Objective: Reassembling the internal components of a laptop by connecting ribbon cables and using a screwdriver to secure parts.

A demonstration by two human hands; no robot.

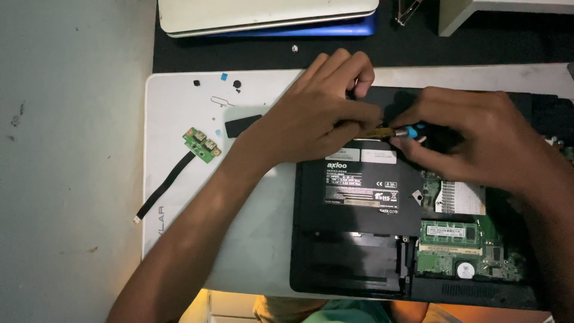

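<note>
Electronics repair bench: opened laptop (382, 227) with exposed boards, loose circuit board (202, 144), stacked laptops (269, 15) behind.

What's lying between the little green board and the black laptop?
In the head view, a small black strip lies on the white board between the green board and the laptop.

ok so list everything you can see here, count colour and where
opened black laptop base: 1, black, right on the white board
white work board: 1, white, centre
small green circuit board with black ribbon cable: 1, green, left on the board
black rectangular cover piece: 1, black, beside the left hand
closed white laptop: 1, white, top edge
blue-handled screwdriver: 1, blue and yellow, between the hands
left hand: steadying the tool
right hand: gripping the handle
</note>
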